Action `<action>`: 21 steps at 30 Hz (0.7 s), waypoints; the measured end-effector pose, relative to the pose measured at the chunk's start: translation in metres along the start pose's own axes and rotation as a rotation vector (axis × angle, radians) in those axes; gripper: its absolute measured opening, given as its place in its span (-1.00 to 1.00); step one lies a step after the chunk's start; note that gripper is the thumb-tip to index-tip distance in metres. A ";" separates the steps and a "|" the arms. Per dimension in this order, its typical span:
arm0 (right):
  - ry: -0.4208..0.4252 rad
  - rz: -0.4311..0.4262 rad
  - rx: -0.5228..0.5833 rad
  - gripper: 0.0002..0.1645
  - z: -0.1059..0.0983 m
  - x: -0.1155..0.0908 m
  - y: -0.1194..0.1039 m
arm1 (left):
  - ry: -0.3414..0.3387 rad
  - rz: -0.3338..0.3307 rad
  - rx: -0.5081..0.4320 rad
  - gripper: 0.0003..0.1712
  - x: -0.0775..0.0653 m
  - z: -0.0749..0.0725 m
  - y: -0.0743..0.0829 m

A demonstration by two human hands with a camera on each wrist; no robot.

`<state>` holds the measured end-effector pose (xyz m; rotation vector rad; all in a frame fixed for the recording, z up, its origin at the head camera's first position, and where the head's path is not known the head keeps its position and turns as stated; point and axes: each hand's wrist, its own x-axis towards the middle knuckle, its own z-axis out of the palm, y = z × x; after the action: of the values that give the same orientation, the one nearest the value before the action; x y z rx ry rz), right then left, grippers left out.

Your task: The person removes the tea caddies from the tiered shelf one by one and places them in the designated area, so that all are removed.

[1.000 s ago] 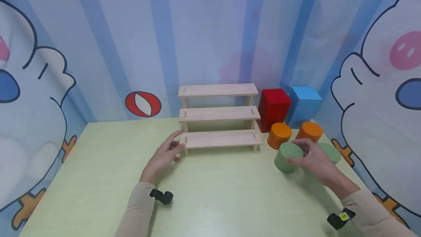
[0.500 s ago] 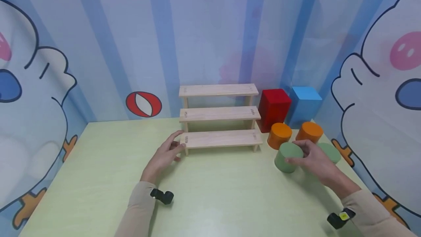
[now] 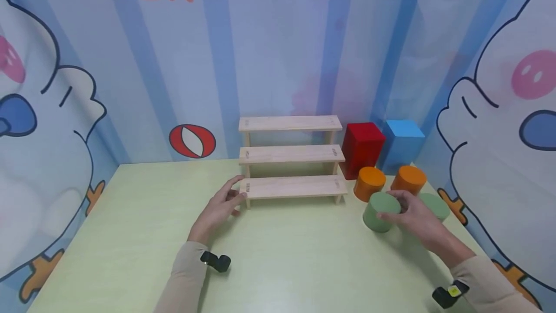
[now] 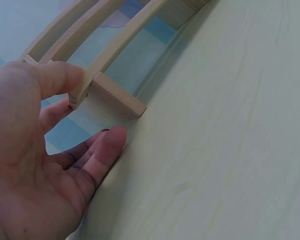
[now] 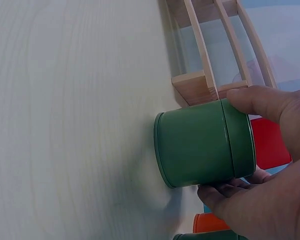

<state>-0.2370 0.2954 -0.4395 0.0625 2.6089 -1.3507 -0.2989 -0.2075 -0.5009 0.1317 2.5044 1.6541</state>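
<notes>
A three-tier wooden step shelf (image 3: 294, 187) stands at the back middle of the table. At the left end of its lowest board, my left hand (image 3: 218, 209) pinches the corner between thumb and index finger; the other fingers are off the wood, as the left wrist view shows. My right hand (image 3: 419, 219) holds a round green tin (image 3: 379, 219) with a lid, the thumb on one side and fingers on the other. In the right wrist view the tin (image 5: 200, 145) is gripped near its lid. Whether its base touches the table cannot be told.
Another green tin (image 3: 436, 206) is partly behind my right hand. Two orange tins (image 3: 369, 185) stand beyond it, with a tall red box (image 3: 361, 151) and a light blue box (image 3: 400, 146) behind them. Printed cloth (image 3: 278, 52) encloses the table (image 3: 295, 264) at back and sides.
The head view has shifted slightly, so everything sits a little lower in it. Both hands keep their holds on the shelf and the green tin.
</notes>
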 end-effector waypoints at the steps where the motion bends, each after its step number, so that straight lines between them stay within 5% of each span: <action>1: 0.000 -0.007 -0.005 0.16 0.000 0.001 0.000 | 0.002 0.000 0.000 -0.26 0.000 0.000 0.000; 10: 0.015 -0.055 -0.088 0.29 0.003 0.006 -0.009 | 0.005 -0.023 0.010 -0.01 -0.004 -0.009 0.011; 21: 0.239 -0.278 -0.273 0.23 0.019 -0.003 -0.053 | 0.128 0.174 0.305 0.12 -0.020 -0.005 0.052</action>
<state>-0.2383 0.2491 -0.4066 -0.1985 3.0743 -1.1073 -0.2799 -0.1951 -0.4498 0.2912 2.9049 1.3614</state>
